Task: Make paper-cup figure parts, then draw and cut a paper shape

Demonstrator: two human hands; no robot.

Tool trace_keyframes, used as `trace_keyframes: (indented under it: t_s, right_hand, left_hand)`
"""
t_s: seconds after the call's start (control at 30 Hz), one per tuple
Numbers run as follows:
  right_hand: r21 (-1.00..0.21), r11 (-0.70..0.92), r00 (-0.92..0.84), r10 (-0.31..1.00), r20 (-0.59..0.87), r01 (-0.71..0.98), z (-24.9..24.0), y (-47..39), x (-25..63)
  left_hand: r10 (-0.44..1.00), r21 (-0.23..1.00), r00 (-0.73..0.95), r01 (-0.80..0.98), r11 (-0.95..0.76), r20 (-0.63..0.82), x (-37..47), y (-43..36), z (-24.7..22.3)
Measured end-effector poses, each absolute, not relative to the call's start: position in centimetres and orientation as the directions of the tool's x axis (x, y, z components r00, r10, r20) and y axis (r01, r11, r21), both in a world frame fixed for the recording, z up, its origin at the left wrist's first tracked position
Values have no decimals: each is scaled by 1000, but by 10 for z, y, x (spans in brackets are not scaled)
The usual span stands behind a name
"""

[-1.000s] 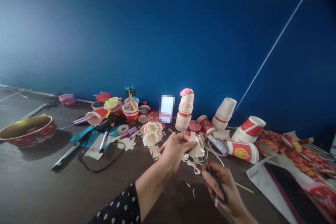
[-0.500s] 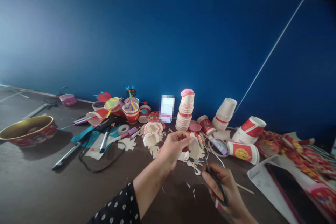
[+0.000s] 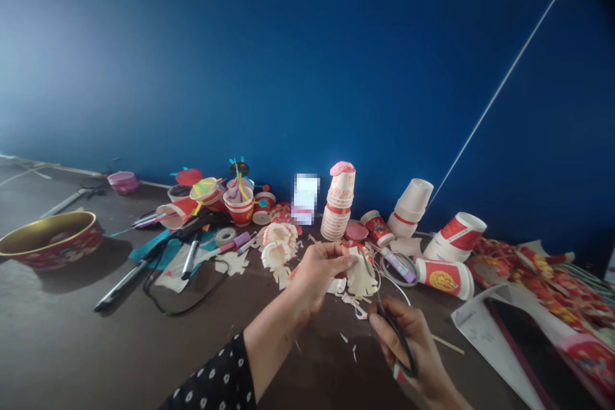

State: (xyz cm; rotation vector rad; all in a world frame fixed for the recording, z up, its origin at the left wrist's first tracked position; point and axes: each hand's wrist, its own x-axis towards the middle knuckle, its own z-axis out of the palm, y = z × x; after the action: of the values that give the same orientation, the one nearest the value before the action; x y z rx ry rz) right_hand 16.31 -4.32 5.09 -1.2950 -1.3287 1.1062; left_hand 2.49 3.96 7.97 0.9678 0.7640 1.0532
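Observation:
Between the fingertips of my left hand [image 3: 327, 269] is pinched a pale paper piece [image 3: 361, 275] with a notched, scalloped lower edge. My right hand [image 3: 408, 339] is closed around the black handles of a pair of scissors [image 3: 398, 333]. The scissor blades point up and lie along the right side of the paper. Under and beside my hands lie small paper scraps [image 3: 355, 307]. Just left of my left hand stand cut, frilled paper shapes [image 3: 278, 246].
A stack of paper cups [image 3: 337, 211] stands behind my hands; more cups [image 3: 444, 277] lie at right. A phone [image 3: 533, 349] rests on white paper at front right. At left are a hot glue gun [image 3: 158, 256], its cord, and a red-gold bowl [image 3: 50, 240].
The paper in my left hand has turned and tilted, so more of its face shows. The scissor blades now lie higher along its right side.

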Motion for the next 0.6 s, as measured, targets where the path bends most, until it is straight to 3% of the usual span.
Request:
trace_keyframes:
  t_s: [0.47,0.6]
  right_hand:
    - [-988,45,16,999,48,150,49,-40,165]
    - [-982,48,-12,999,47,185,48,-40,166]
  left_hand:
    - [922,847,371,-452,280,-106,24,34,86]
    - [925,888,375,-403,221,-60,22,37,86]
